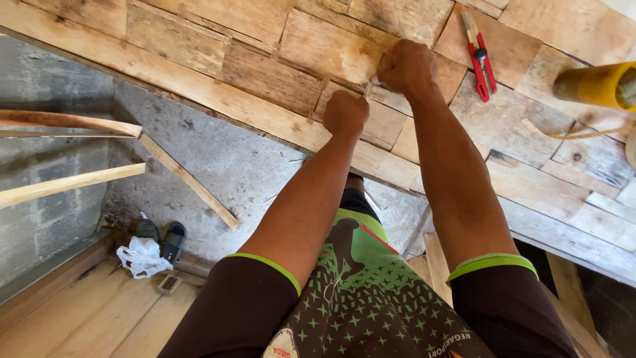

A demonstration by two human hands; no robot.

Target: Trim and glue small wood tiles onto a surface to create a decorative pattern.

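item: thin pale strip (pixel 368 87), probably light and springy, best pinched near its ends; left hand (pixel 345 114) and right hand (pixel 406 66) both clenched on it over plank decking (pixel 278 79).

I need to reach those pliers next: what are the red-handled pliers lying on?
The red-handled pliers lie flat on a wooden board of the plank surface, beyond the right hand. What lies beneath the boards is hidden.

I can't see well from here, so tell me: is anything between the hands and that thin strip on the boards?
Nothing visible. The left hand and right hand are both closed on the thin strip over the wooden boards; the red-handled pliers lie off to the right.
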